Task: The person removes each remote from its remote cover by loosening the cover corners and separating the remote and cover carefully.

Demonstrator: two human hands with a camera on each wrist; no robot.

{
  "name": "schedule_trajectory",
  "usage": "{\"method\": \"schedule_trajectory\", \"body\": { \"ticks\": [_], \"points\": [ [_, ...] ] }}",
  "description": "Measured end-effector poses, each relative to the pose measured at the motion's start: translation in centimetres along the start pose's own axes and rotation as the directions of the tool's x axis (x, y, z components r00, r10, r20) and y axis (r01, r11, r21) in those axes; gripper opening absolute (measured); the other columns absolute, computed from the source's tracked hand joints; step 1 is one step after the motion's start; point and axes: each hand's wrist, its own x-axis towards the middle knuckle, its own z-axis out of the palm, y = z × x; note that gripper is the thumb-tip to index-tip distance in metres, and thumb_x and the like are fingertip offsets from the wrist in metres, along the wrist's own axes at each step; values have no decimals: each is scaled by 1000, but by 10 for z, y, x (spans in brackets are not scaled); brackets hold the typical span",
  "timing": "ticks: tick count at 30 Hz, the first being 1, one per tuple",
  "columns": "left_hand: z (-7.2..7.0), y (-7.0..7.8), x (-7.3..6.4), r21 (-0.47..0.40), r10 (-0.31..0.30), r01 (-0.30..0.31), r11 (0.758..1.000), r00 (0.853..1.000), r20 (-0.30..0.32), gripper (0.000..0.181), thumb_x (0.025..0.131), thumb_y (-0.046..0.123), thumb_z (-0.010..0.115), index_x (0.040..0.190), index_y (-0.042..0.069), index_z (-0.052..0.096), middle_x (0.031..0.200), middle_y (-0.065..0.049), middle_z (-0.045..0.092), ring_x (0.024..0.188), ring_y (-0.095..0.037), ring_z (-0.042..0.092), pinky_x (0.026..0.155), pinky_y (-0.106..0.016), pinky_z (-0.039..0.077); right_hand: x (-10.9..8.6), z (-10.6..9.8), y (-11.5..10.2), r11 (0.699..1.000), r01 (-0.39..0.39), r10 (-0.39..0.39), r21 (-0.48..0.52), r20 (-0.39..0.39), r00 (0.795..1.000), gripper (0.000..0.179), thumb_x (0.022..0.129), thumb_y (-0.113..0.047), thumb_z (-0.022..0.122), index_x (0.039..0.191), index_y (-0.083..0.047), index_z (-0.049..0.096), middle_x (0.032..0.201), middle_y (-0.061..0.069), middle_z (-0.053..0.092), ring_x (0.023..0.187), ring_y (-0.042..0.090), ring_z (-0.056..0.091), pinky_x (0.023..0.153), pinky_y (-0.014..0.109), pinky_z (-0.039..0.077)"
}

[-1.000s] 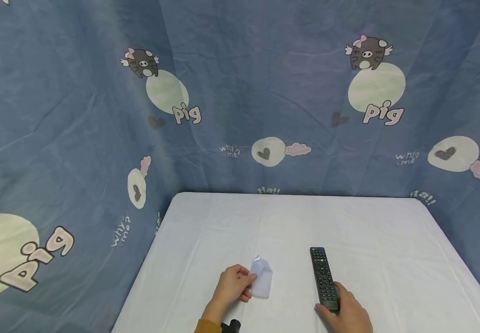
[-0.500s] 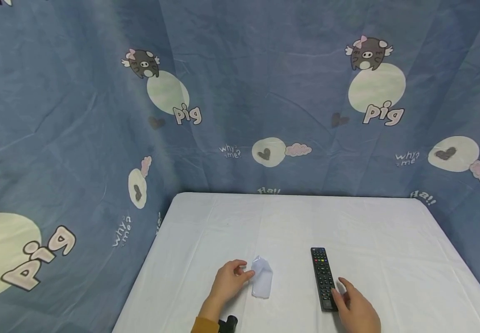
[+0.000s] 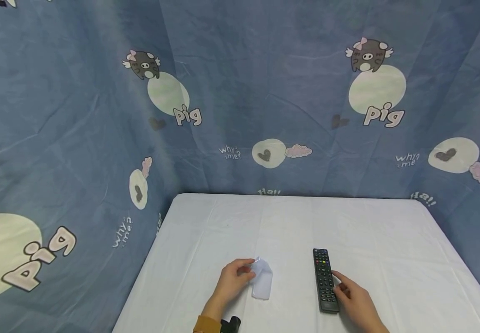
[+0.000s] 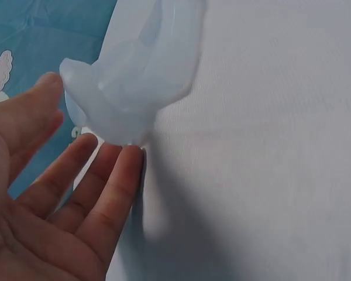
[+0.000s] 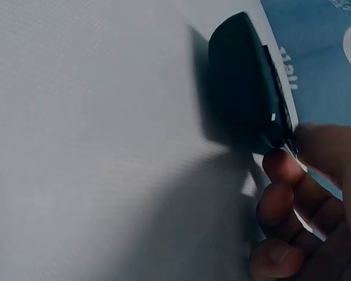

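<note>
A thin, translucent bluish-white plastic sleeve (image 3: pixel 261 283) lies left of the table's middle, its near end gaping in the left wrist view. At its left edge is my left hand (image 3: pixel 232 280), thumb and fingers spread apart. There the thumb tip meets one flap and the fingertips (image 4: pixel 128 161) touch the lower edge. A long black remote control (image 3: pixel 324 282), buttons upward, is to the right. My right hand (image 3: pixel 356 296) pinches its right edge between thumb and index finger, the other fingers curled below. The right wrist view shows the remote (image 5: pixel 240 76) end-on and dark.
A white cloth covers the table (image 3: pixel 290 222). Blue printed fabric (image 3: pixel 231 92) hangs behind and along both sides. A black strap piece (image 3: pixel 230 324) shows at my left wrist, beside a mustard sleeve cuff (image 3: pixel 206 324).
My right hand has shifted from the remote's near end to its right edge, and the remote has moved slightly right. My left fingers have loosened and slid up the sleeve's left side.
</note>
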Motion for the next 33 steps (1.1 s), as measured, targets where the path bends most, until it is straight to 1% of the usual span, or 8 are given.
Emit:
{"method": "schedule_trajectory", "body": {
  "ticks": [4, 11, 18, 23, 26, 29, 31, 33],
  "points": [
    [3, 1, 2, 34, -7, 7, 999, 1000, -3, 33, 85, 17, 78, 117, 13, 72, 112, -7, 72, 102, -23, 67, 84, -31, 56, 1, 2, 0, 1000, -3, 3, 0, 16, 1000, 49, 92, -12, 67, 139, -3, 56, 89, 0, 67, 71, 10, 54, 60, 22, 45],
    [5, 1, 4, 30, -7, 7, 1000, 1000, -16, 29, 85, 11, 77, 115, 9, 73, 108, -9, 73, 98, -22, 67, 75, -21, 54, 0, 3, -2, 1000, 19, -19, -7, 20, 1000, 49, 90, -11, 68, 138, -8, 58, 90, -2, 67, 69, 10, 52, 59, 21, 44],
    [7, 1, 4, 34, -16, 17, 999, 999, -35, 28, 85, 9, 76, 113, 8, 74, 105, -8, 74, 95, -19, 66, 73, -19, 54, -1, 5, -2, 1000, 23, -23, -13, 19, 1000, 49, 89, -13, 70, 137, -9, 59, 88, -3, 67, 67, 9, 52, 57, 20, 45],
    [4, 1, 4, 24, -11, 11, 1000, 999, -31, 28, 86, 11, 76, 114, 8, 74, 108, -9, 74, 95, -19, 68, 72, -18, 54, -3, 5, -3, 1000, 21, -21, -17, 14, 1000, 50, 89, -13, 70, 137, -9, 59, 87, -2, 65, 68, 9, 52, 57, 21, 45],
    [2, 1, 3, 33, -7, 8, 999, 1000, -27, 29, 86, 12, 76, 115, 7, 73, 111, -10, 74, 96, -21, 68, 73, -21, 56, -4, 2, -4, 1000, 23, -22, -8, 9, 1000, 49, 90, -13, 69, 138, -9, 58, 88, -2, 65, 69, 10, 52, 57, 21, 45],
    [-2, 2, 2, 76, 1, 2, 997, 999, -33, 29, 88, 14, 75, 116, 9, 73, 113, -9, 74, 98, -22, 69, 82, -30, 58, -4, -5, -5, 999, 29, -30, -14, -19, 999, 47, 91, -14, 68, 137, -10, 58, 91, -1, 65, 69, 9, 51, 58, 21, 44],
    [-5, 3, 1, 121, 30, -25, 992, 999, -39, 29, 89, 14, 73, 117, 9, 72, 114, -9, 73, 99, -23, 70, 87, -37, 57, -3, -11, -6, 999, 40, -42, -38, -54, 998, 45, 92, -14, 67, 136, -10, 59, 92, -1, 64, 68, 7, 50, 58, 20, 43],
    [-8, 6, 1, 183, 70, -60, 981, 996, -51, 28, 91, 14, 71, 118, 11, 71, 116, -7, 73, 100, -23, 70, 89, -41, 57, -2, -17, -6, 996, 57, -64, -72, -99, 993, 44, 92, -14, 67, 135, -10, 60, 94, 1, 64, 68, 7, 49, 58, 19, 41]
  ]
}}
